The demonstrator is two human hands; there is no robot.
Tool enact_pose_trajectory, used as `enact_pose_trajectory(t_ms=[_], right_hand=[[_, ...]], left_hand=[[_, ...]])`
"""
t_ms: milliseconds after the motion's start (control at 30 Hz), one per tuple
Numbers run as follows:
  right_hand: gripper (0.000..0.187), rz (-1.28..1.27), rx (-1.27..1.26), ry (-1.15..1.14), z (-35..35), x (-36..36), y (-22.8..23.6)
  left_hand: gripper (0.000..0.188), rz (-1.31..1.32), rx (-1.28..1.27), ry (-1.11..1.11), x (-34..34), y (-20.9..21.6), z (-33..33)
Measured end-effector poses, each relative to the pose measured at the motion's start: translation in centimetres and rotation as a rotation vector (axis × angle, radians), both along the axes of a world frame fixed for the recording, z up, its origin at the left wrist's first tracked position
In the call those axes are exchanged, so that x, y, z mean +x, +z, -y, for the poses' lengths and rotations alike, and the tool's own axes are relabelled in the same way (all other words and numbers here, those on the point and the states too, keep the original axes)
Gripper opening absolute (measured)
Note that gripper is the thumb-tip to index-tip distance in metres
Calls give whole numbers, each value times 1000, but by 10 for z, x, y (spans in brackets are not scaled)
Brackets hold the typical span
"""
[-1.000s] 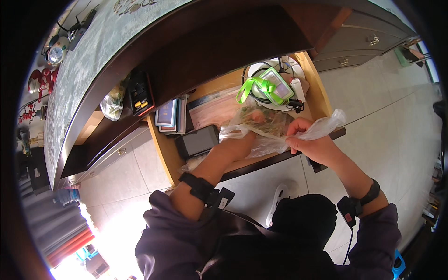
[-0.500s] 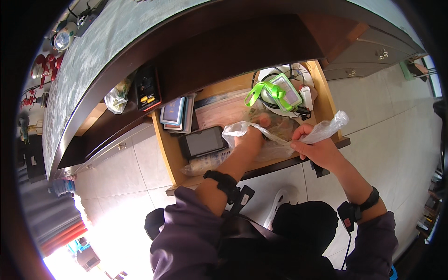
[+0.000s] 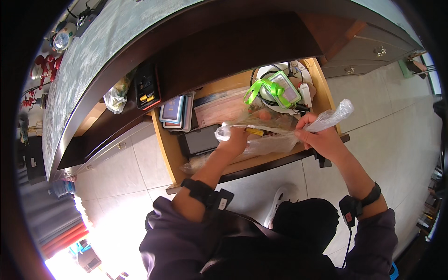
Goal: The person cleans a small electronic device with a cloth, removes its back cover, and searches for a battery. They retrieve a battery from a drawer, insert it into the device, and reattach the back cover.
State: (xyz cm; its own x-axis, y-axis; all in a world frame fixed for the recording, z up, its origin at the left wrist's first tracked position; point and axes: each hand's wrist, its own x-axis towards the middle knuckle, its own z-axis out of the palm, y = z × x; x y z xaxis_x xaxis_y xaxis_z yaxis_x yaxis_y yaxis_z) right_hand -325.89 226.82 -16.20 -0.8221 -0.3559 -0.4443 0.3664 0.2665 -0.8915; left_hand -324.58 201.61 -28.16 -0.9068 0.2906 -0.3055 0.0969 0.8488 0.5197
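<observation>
in the head view, has drawn the left hand point(image 3: 234, 141) back to the left compared with half a second ago, when reaching deep into the mouth of the clear plastic bag point(image 3: 275, 145). now stretches the upper edge of the bag nearly straight between the left fingers and the right fingers, and exposes a small yellow thing point(image 3: 254, 132) just right of the left knuckles, not visible half a second ago. seems to leave the bag spread between both hands, with better sight of what lies inside. keeps the right hand point(image 3: 321, 141) almost in place, as an anchor.

pinches the gathered bag end firmly between right thumb and fingers, with no visible gap, and lets the twisted tail stick out past them, up and to the right. curls the left fingers against loose film bunched at their left; cannot tell how closed at the tips, or whether touching the yellow thing.

reaches in with the left forearm slanting up and rightward, wearing a black wrist band point(image 3: 201, 192), and with the right forearm slanting up and leftward. holds both hands low, palms mostly turned away, over the open drawer point(image 3: 165, 148). has a black device with a grey screen point(image 3: 200, 140) just left of the left fingers, and a bright green strap point(image 3: 254, 91) farther off, beyond and between both sets of fingers.
</observation>
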Motion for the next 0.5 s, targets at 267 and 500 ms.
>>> enact_pose_trajectory(t_ms=[267, 500], right_hand=[[11, -63, 88, -39, -9, 5, 11], [8, -160, 98, -220, -32, 14, 18]], left_hand=[[32, 257, 361, 156, 5, 49, -18], [33, 289, 207, 53, -15, 58, -78]])
